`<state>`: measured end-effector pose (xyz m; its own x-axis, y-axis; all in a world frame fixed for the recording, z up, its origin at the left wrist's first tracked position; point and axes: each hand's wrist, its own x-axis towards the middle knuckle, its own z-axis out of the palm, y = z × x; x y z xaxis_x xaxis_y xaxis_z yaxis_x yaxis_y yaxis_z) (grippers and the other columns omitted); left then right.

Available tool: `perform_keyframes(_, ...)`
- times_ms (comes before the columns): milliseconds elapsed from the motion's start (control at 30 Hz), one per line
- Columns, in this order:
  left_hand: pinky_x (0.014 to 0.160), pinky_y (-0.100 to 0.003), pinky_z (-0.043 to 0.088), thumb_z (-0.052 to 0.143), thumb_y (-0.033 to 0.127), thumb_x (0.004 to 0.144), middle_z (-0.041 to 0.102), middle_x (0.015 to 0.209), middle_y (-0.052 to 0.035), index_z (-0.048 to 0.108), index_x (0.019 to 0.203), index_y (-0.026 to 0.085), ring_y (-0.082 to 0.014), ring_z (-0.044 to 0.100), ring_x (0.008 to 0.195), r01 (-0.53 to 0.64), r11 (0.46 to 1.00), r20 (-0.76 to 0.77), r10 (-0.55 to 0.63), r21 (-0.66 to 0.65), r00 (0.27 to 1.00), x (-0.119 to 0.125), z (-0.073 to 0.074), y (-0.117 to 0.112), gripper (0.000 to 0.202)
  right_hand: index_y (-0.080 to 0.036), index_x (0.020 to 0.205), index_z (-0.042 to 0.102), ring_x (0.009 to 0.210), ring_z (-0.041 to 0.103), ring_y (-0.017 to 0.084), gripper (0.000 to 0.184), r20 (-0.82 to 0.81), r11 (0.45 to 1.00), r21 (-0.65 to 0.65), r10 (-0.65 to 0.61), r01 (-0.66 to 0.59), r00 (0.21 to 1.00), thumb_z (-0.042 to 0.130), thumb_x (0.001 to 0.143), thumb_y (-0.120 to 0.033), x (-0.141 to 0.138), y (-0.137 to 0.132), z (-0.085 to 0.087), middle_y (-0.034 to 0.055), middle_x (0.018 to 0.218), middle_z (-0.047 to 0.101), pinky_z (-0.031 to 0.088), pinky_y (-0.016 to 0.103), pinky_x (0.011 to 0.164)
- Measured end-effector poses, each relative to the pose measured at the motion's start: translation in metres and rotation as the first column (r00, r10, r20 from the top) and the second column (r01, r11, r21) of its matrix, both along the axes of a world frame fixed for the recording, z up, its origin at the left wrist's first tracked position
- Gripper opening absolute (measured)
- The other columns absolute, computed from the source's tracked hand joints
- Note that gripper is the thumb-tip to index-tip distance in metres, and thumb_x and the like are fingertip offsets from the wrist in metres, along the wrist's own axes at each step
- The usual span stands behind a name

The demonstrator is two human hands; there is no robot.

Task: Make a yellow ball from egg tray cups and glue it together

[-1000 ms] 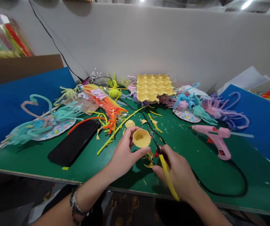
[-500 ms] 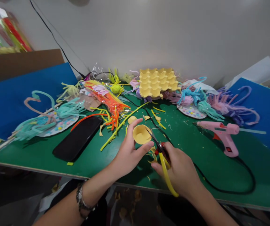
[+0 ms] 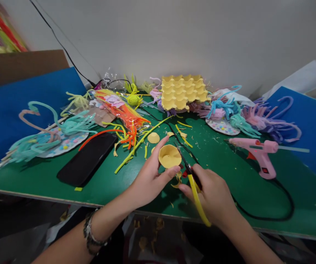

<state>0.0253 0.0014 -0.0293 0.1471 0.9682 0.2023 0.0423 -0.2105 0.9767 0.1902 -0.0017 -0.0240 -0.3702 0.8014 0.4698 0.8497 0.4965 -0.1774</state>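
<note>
My left hand [image 3: 153, 179] grips a round yellow egg-carton cup [image 3: 170, 157] between thumb and fingers, its hollow side facing up toward me. In my right hand [image 3: 211, 192] is a pair of scissors [image 3: 198, 200] with yellow handles. Their dark blades point up and left, close to the cup's right rim; whether they touch it I cannot tell. Below the blades, curled yellow trimmings [image 3: 177, 181] lie on the green table. Another yellow cup piece [image 3: 153, 138] rests just beyond my left fingers.
A yellow egg tray [image 3: 184, 93] stands at the back. A pink glue gun [image 3: 259, 152], its cord looping forward, lies on the right. On the left are a black phone [image 3: 87, 161] and a bag of orange pipe cleaners [image 3: 122, 110]. Pipe-cleaner swans [image 3: 75, 126] sit on a dotted disc.
The scissor blades have shifted from over the cup's opening to beside its right rim. The cup has moved slightly right in my left hand. The view has turned a little.
</note>
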Motion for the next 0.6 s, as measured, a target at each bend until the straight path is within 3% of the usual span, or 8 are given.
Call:
perform_keyframes(167, 0.098, -0.033, 0.04, 0.056, 0.033, 0.08, 0.051, 0.127, -0.0059, 0.026, 0.137, 0.025, -0.0207, 0.05, 0.113, 0.05, 0.998, 0.101, -0.047, -0.023, 0.994, 0.0011, 0.0052, 0.0002, 0.064, -0.02, 0.064, 0.047, 0.037, 0.041, 0.011, 0.054, -0.119, 0.992, -0.12, 0.011, -0.026, 0.993, 0.029, 0.078, -0.069, 0.0013, 0.0002, 0.0024, -0.0021, 0.044, 0.05, 0.027, 0.021, 0.04)
perform_keyframes(300, 0.102, -0.033, 0.036, 0.055, 0.035, 0.081, 0.044, 0.135, -0.0057, 0.028, 0.135, 0.024, -0.0215, 0.045, 0.12, 0.011, 1.0, 0.061, -0.013, 0.029, 0.998, 0.0006, 0.0047, 0.0008, 0.062, -0.021, 0.072, 0.046, 0.039, 0.045, 0.013, 0.053, -0.093, 0.987, -0.156, 0.016, -0.03, 0.996, 0.035, 0.072, -0.073, 0.0011, -0.0011, 0.0035, -0.0021, 0.048, 0.052, 0.029, 0.023, 0.041)
perform_keyframes(400, 0.107, -0.034, 0.03, 0.055, 0.035, 0.081, 0.035, 0.142, -0.0045, 0.03, 0.134, 0.024, -0.022, 0.036, 0.128, -0.015, 0.996, -0.009, 0.016, 0.087, 1.0, -0.0006, 0.0018, 0.0001, 0.059, -0.021, 0.074, 0.045, 0.042, 0.05, 0.017, 0.053, -0.031, 0.995, -0.099, 0.014, -0.017, 0.999, 0.032, 0.073, -0.073, 0.0008, -0.0019, 0.0028, -0.0002, 0.05, 0.054, 0.031, 0.025, 0.043)
perform_keyframes(467, 0.105, -0.033, 0.033, 0.055, 0.035, 0.081, 0.034, 0.143, -0.0036, 0.032, 0.132, 0.025, -0.0221, 0.034, 0.129, -0.014, 0.994, -0.042, 0.018, 0.11, 0.999, -0.0015, 0.0004, -0.0008, 0.057, -0.021, 0.074, 0.045, 0.043, 0.051, 0.017, 0.053, -0.008, 0.999, -0.048, 0.012, -0.012, 1.0, 0.031, 0.074, -0.073, 0.0008, -0.0022, 0.0019, -0.0003, 0.05, 0.054, 0.031, 0.025, 0.043)
perform_keyframes(600, 0.091, -0.03, 0.045, 0.056, 0.036, 0.08, 0.044, 0.133, -0.005, 0.037, 0.128, 0.025, -0.0224, 0.046, 0.118, -0.004, 0.997, -0.062, 0.009, 0.076, 0.998, -0.0023, 0.0008, -0.0023, 0.053, -0.022, 0.068, 0.043, 0.041, 0.05, 0.016, 0.051, 0.003, 1.0, 0.013, 0.013, -0.013, 1.0, 0.025, 0.079, -0.068, 0.0, -0.0026, 0.0003, 0.0, 0.048, 0.053, 0.03, 0.025, 0.042)
